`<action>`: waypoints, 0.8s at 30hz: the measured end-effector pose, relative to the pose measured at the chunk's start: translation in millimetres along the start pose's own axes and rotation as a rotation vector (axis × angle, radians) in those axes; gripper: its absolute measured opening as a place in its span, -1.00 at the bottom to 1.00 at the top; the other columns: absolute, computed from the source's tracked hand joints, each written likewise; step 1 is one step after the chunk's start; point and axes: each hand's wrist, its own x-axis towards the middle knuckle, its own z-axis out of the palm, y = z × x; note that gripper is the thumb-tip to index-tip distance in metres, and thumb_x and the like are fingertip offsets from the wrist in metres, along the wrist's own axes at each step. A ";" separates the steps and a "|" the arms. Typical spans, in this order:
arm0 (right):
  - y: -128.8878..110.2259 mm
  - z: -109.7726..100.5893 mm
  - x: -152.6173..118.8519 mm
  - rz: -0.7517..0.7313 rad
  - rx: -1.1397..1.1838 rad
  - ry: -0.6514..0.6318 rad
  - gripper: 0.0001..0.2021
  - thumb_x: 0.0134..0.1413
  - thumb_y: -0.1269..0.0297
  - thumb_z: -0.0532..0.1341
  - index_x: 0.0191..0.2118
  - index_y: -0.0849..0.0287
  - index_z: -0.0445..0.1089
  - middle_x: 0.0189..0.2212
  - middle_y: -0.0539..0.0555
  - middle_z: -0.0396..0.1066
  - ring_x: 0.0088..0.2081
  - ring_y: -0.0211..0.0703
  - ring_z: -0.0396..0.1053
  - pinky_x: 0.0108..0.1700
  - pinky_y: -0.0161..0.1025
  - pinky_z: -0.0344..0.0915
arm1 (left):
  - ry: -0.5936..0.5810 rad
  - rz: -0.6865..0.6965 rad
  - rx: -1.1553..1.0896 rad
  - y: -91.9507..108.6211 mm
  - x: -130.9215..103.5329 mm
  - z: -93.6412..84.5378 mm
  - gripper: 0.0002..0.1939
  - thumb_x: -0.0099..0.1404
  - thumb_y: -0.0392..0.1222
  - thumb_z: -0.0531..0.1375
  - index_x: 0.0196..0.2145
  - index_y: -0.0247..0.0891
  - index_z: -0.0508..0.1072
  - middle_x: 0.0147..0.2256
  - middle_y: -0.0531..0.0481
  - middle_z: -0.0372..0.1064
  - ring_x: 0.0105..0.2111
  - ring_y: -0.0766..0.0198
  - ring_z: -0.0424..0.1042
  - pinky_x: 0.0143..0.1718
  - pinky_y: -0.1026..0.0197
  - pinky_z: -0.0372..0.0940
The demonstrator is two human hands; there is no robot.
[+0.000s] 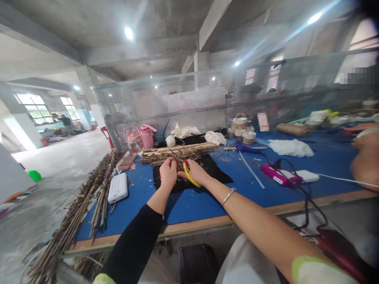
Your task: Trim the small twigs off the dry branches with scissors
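Tubs: several small pale tubs (249, 137) with brown, twine-like sides stand at the far side; their contents are too small to tell.
Handled basket: a little basket (239, 123) stands among them, its inside unclear.
Pink containers: a pink bottle (147, 137) stands beside a pink bag (134, 141), far left; what they contain is not visible.
Table: the blue table (183, 211) has a wooden near edge; a black cloth (217, 170) lies on it under the hands.
Left side: a white power bank (117, 188) lies near a long bundle of dried stalks (79, 201) reaching past the table's left edge.
Right side: a magenta power strip (276, 174) with cords; beyond it, crumpled white material (291, 148). Another person's hand (367, 156) blurs at the far right.
Room: a perforated metal screen (160, 104) backs the table; concrete floor (77, 152) and windows (33, 108) show left.
Scissors: the yellow-handled scissors (186, 173) are in the right hand (194, 172), fingers closed around the handles, blades pointing far left.
Left fingers: narrow, the left hand (168, 172) bunched just beside the blades; whether it pinches anything, I cannot tell.
Stems: dried stems (154, 158) lie just beyond both hands.
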 end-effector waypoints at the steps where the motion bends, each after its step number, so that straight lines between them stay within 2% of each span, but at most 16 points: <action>1: -0.3 -0.4 -0.4 0.009 -0.007 -0.004 -0.52 -0.16 -0.02 0.25 -0.19 0.24 0.22 -0.24 0.15 0.30 -0.20 -0.11 0.28 -0.23 -0.29 0.13 | -0.003 0.009 0.017 -0.3 -0.2 0.0 -0.77 0.17 -0.17 -0.01 -0.37 -0.31 0.39 -0.50 -0.01 0.38 -0.54 0.36 0.33 -0.47 0.34 0.23; 8: -2.6 0.8 -2.6 0.082 -0.086 -0.062 -0.51 -0.10 -0.14 0.16 -0.22 0.19 0.18 -0.35 0.16 0.39 -0.30 -0.05 0.37 -0.39 -0.31 0.09 | -0.011 0.072 0.094 4.6 -3.6 -2.1 -0.75 0.19 -0.15 -0.02 -0.40 -0.29 0.40 -0.51 0.01 0.37 -0.51 0.36 0.31 -0.44 0.35 0.19; 16: -5.9 -2.5 -1.7 0.119 -0.171 -0.060 -0.46 -0.17 -0.28 0.08 -0.32 0.16 0.22 -0.40 0.17 0.40 -0.35 -0.03 0.38 -0.44 -0.30 0.07 | 0.015 0.123 0.216 10.3 -4.7 -5.4 -0.74 0.19 -0.14 -0.01 -0.46 -0.29 0.40 -0.56 0.03 0.33 -0.52 0.35 0.26 -0.44 0.34 0.15; 20: -3.8 -1.0 0.0 0.125 -0.158 -0.070 -0.48 -0.15 -0.28 0.08 -0.35 0.15 0.23 -0.41 0.15 0.40 -0.36 -0.07 0.38 -0.45 -0.32 0.04 | 0.053 0.032 0.113 0.8 1.9 -3.7 -0.74 0.19 -0.10 -0.01 -0.41 -0.29 0.39 -0.53 0.02 0.35 -0.53 0.35 0.30 -0.44 0.33 0.18; 24: -0.4 -0.3 0.6 0.112 -0.138 -0.043 -0.49 -0.12 -0.24 0.09 -0.29 0.16 0.21 -0.39 0.13 0.40 -0.34 -0.07 0.38 -0.45 -0.33 0.03 | 0.071 -0.034 0.016 -8.6 7.9 -2.6 -0.73 0.17 -0.05 0.02 -0.39 -0.30 0.38 -0.55 0.03 0.34 -0.57 0.37 0.29 -0.47 0.34 0.19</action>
